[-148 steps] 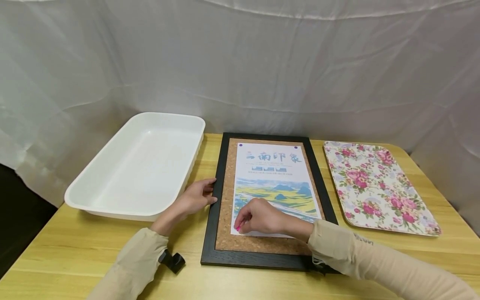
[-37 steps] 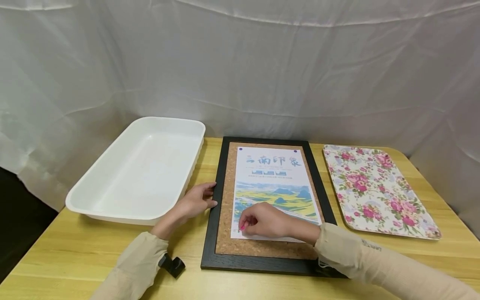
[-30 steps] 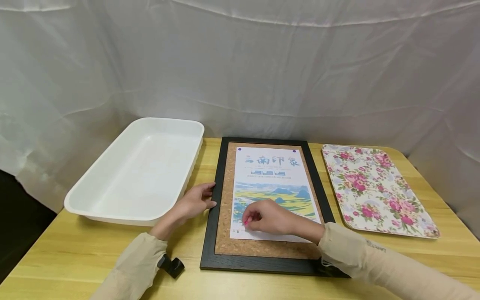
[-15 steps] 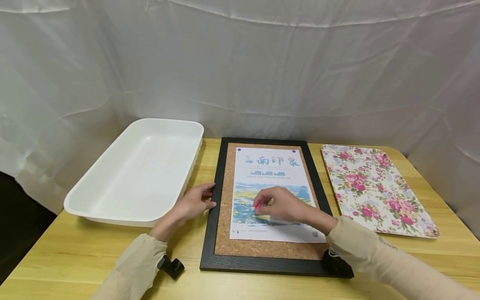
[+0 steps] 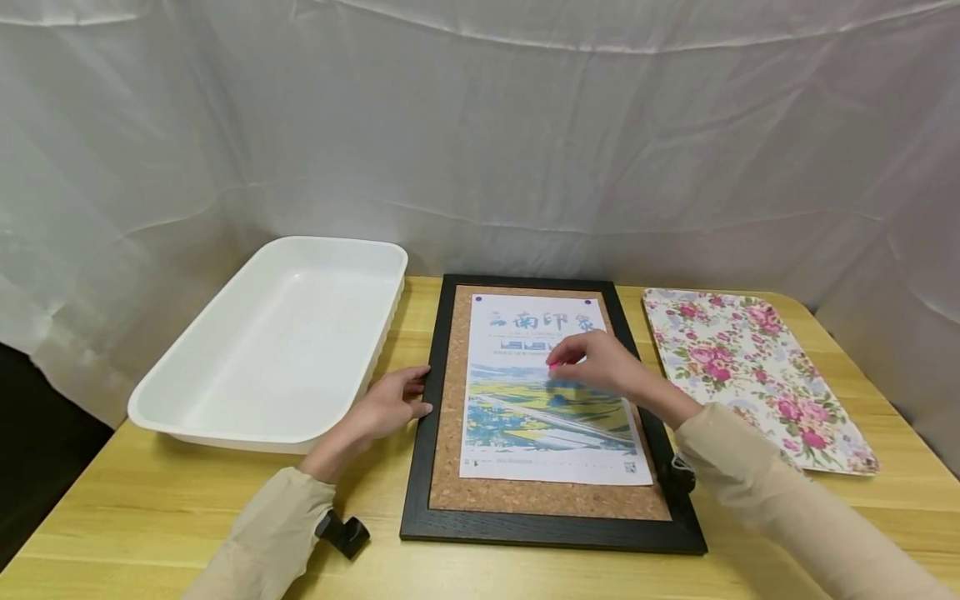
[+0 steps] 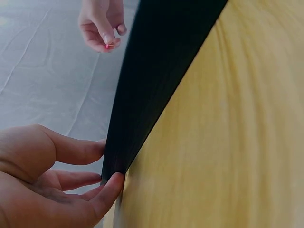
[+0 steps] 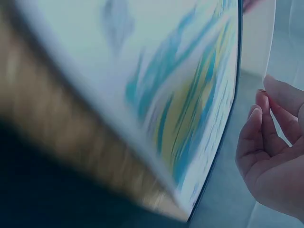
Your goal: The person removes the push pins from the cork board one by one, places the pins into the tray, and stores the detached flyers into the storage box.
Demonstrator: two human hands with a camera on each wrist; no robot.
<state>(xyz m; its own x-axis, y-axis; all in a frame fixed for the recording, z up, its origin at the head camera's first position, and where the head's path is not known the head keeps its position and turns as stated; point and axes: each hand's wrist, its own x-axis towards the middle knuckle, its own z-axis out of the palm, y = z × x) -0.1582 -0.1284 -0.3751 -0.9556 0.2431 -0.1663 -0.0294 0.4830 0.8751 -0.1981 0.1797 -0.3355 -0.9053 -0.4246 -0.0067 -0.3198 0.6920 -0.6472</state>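
Note:
A cork board in a black frame lies on the table. Its poster shows blue lettering above a landscape. Purple push pins sit at both top corners, one at the left and one at the right. Thumb and fingertips of my left hand touch the frame's left side. Above the poster's upper right part, my right hand pinches a pink push pin between thumb and finger. The pin's thin metal point shows in the left wrist view, clear of the board.
To the left stands a deep white tub. A flat flower-patterned tray lies at the right, partly under my right forearm. Pale curtains hang behind and beside the wooden table.
From the poster's lower left corner my right hand has lifted with the pink push pin and moved up and right, uncovering that corner. My left hand stays at the frame.

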